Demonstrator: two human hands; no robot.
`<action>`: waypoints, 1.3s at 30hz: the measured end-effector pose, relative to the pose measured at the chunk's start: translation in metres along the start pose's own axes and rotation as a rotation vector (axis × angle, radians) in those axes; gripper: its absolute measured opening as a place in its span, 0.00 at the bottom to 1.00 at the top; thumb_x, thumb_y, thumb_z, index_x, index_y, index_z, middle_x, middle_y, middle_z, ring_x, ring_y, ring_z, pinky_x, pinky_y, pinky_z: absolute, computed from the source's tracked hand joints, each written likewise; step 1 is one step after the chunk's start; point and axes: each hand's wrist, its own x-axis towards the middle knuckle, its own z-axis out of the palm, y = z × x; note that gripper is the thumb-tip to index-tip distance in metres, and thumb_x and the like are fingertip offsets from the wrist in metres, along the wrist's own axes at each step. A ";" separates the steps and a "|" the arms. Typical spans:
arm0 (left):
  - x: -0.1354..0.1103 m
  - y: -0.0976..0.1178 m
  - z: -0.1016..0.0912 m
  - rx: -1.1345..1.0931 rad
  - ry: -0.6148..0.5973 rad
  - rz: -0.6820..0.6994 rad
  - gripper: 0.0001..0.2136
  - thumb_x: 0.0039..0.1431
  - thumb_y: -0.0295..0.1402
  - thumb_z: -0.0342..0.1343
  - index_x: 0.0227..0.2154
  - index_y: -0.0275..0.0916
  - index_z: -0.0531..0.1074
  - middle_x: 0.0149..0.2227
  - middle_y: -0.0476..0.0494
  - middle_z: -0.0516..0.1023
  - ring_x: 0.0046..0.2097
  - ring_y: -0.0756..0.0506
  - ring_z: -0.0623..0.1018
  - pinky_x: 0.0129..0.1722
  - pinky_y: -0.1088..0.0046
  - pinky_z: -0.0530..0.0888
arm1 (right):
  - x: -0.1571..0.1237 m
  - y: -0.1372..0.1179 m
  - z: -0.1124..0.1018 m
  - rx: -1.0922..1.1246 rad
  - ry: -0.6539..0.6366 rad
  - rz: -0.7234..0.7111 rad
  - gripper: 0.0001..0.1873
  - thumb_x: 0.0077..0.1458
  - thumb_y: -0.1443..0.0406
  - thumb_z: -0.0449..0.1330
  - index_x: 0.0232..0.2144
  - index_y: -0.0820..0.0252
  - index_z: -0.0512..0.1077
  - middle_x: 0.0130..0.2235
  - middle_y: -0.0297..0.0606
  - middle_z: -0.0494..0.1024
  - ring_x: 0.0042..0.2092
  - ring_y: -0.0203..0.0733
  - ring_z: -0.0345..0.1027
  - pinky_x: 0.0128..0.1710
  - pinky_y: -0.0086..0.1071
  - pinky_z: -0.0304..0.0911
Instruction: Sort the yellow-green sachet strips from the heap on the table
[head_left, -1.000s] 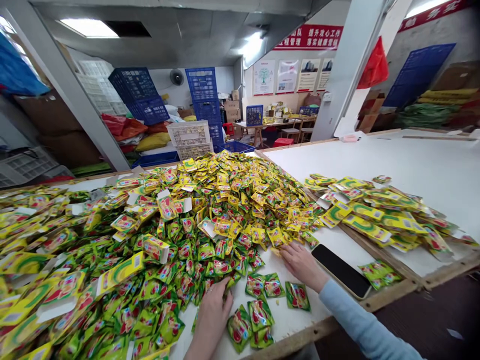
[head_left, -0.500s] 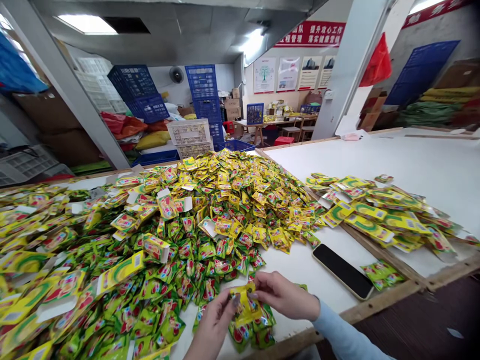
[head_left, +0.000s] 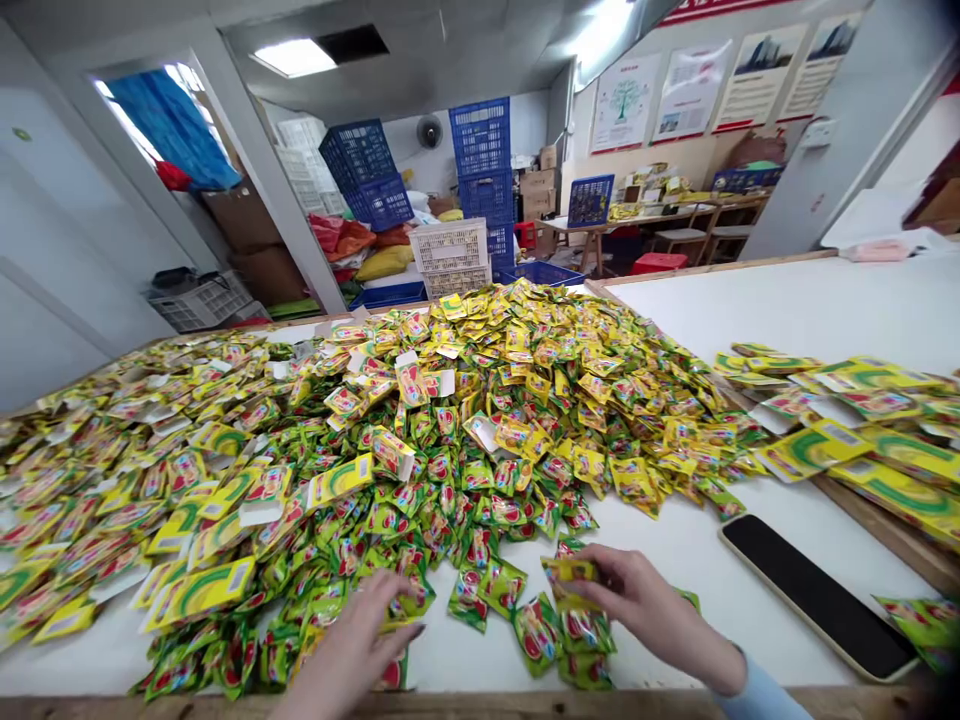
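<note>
left hand (head_left: 360,642) is now left, over green sachets (head_left: 421,596), hold unclear; right hand (head_left: 641,600) pinches yellow sachet (head_left: 564,573); best pinch lightly.

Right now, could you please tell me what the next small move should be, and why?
I would probably set the yellow sachet down on the small group of green sachets: the right hand pinches it over them, while the left hand is apart from it, open, near the larger pile.

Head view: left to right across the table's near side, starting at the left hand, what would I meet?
Left hand, right hand holding a yellow sachet, phone, green packaging at the right edge.
</note>
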 end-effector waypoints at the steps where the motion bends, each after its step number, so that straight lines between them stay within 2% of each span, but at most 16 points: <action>1: -0.003 -0.011 -0.010 0.085 -0.027 -0.056 0.11 0.50 0.39 0.54 0.37 0.43 0.69 0.44 0.42 0.71 0.49 0.39 0.68 0.51 0.60 0.62 | 0.000 0.001 -0.005 -0.049 0.030 -0.017 0.13 0.55 0.57 0.53 0.34 0.61 0.72 0.29 0.35 0.75 0.31 0.38 0.66 0.31 0.28 0.63; 4: -0.007 -0.030 -0.020 0.244 -0.096 -0.158 0.17 0.41 0.33 0.58 0.39 0.42 0.70 0.47 0.40 0.71 0.52 0.36 0.66 0.53 0.56 0.58 | 0.000 0.008 -0.011 -0.105 0.046 -0.025 0.12 0.55 0.59 0.53 0.35 0.60 0.72 0.32 0.37 0.76 0.33 0.40 0.67 0.33 0.30 0.63; 6: -0.007 -0.029 -0.017 0.279 -0.108 -0.151 0.16 0.39 0.31 0.57 0.35 0.41 0.71 0.45 0.40 0.71 0.50 0.35 0.67 0.52 0.56 0.59 | -0.001 0.015 -0.008 -0.079 0.046 0.005 0.12 0.55 0.59 0.53 0.36 0.60 0.71 0.32 0.37 0.75 0.32 0.40 0.67 0.30 0.30 0.63; 8: -0.004 -0.023 -0.014 0.234 -0.117 -0.102 0.11 0.39 0.30 0.54 0.31 0.41 0.70 0.40 0.42 0.72 0.46 0.37 0.70 0.48 0.61 0.63 | -0.003 0.021 -0.005 -0.009 0.075 0.042 0.12 0.55 0.58 0.53 0.36 0.60 0.70 0.30 0.36 0.74 0.28 0.37 0.65 0.26 0.28 0.63; 10: 0.000 -0.011 -0.014 0.082 -0.119 -0.068 0.11 0.42 0.31 0.52 0.32 0.42 0.68 0.38 0.45 0.72 0.43 0.41 0.71 0.44 0.68 0.66 | -0.007 0.021 -0.005 0.106 0.111 0.061 0.13 0.55 0.57 0.53 0.36 0.61 0.69 0.29 0.35 0.72 0.25 0.35 0.64 0.23 0.27 0.63; 12: 0.007 0.006 -0.012 -0.160 -0.128 -0.100 0.16 0.45 0.32 0.50 0.40 0.43 0.66 0.37 0.47 0.73 0.42 0.43 0.71 0.43 0.71 0.66 | -0.012 0.011 -0.006 0.252 0.115 0.052 0.14 0.54 0.56 0.55 0.36 0.61 0.69 0.29 0.34 0.70 0.24 0.33 0.62 0.21 0.27 0.64; 15: 0.019 0.043 -0.002 -0.619 -0.282 -0.112 0.24 0.44 0.30 0.51 0.49 0.43 0.60 0.37 0.49 0.74 0.43 0.45 0.71 0.46 0.69 0.66 | -0.020 -0.018 -0.009 0.412 0.117 -0.036 0.12 0.53 0.57 0.57 0.36 0.60 0.69 0.33 0.36 0.68 0.26 0.33 0.64 0.21 0.26 0.64; 18: 0.029 0.080 0.020 -0.992 -0.509 -0.055 0.21 0.41 0.26 0.52 0.43 0.41 0.66 0.34 0.50 0.75 0.38 0.46 0.73 0.44 0.69 0.67 | -0.021 -0.046 -0.006 0.395 0.153 -0.148 0.11 0.53 0.60 0.58 0.38 0.57 0.68 0.37 0.36 0.67 0.29 0.33 0.64 0.22 0.25 0.63; 21: 0.034 0.101 0.043 -1.153 -0.558 -0.068 0.13 0.39 0.29 0.56 0.32 0.40 0.69 0.28 0.51 0.72 0.30 0.48 0.70 0.32 0.72 0.68 | -0.016 -0.058 -0.001 0.257 0.177 -0.182 0.10 0.55 0.62 0.57 0.40 0.56 0.65 0.35 0.34 0.69 0.29 0.32 0.63 0.26 0.26 0.63; 24: 0.035 0.107 0.059 -1.128 -0.505 -0.028 0.15 0.35 0.33 0.61 0.30 0.39 0.68 0.24 0.53 0.67 0.26 0.50 0.66 0.25 0.75 0.65 | -0.012 -0.059 0.000 0.075 0.162 -0.236 0.07 0.55 0.63 0.56 0.38 0.57 0.67 0.35 0.35 0.70 0.34 0.36 0.64 0.33 0.28 0.62; 26: 0.035 0.107 0.064 -1.054 -0.447 -0.002 0.18 0.33 0.33 0.63 0.31 0.39 0.66 0.24 0.54 0.66 0.27 0.51 0.65 0.27 0.75 0.66 | -0.012 -0.061 -0.003 -0.028 0.121 -0.273 0.05 0.56 0.64 0.56 0.36 0.58 0.68 0.35 0.36 0.70 0.37 0.37 0.64 0.35 0.28 0.61; 29: 0.035 0.106 0.063 -0.964 -0.381 0.003 0.20 0.30 0.31 0.64 0.30 0.38 0.64 0.25 0.54 0.66 0.29 0.51 0.66 0.33 0.75 0.67 | -0.015 -0.068 -0.013 -0.165 0.029 -0.287 0.05 0.56 0.68 0.55 0.35 0.57 0.70 0.34 0.35 0.71 0.38 0.37 0.64 0.37 0.28 0.59; 32: 0.036 0.104 0.055 -0.908 -0.382 0.015 0.17 0.31 0.31 0.64 0.27 0.38 0.65 0.24 0.54 0.66 0.29 0.51 0.66 0.31 0.75 0.66 | -0.019 -0.074 -0.021 -0.230 -0.016 -0.322 0.10 0.57 0.71 0.52 0.38 0.55 0.71 0.37 0.36 0.71 0.38 0.36 0.65 0.38 0.28 0.60; 37: 0.041 0.100 0.050 -0.860 -0.459 -0.013 0.11 0.35 0.33 0.61 0.24 0.38 0.66 0.20 0.54 0.65 0.23 0.51 0.65 0.23 0.76 0.65 | -0.018 -0.072 -0.017 -0.077 0.180 -0.404 0.10 0.57 0.68 0.54 0.41 0.55 0.69 0.39 0.37 0.74 0.41 0.37 0.66 0.41 0.29 0.61; 39: 0.043 0.099 0.055 -0.847 -0.461 0.008 0.11 0.35 0.33 0.62 0.21 0.38 0.65 0.18 0.55 0.64 0.22 0.52 0.64 0.22 0.76 0.65 | -0.017 -0.070 -0.011 -0.076 0.178 -0.433 0.10 0.57 0.69 0.54 0.42 0.55 0.69 0.40 0.37 0.74 0.42 0.37 0.67 0.42 0.28 0.61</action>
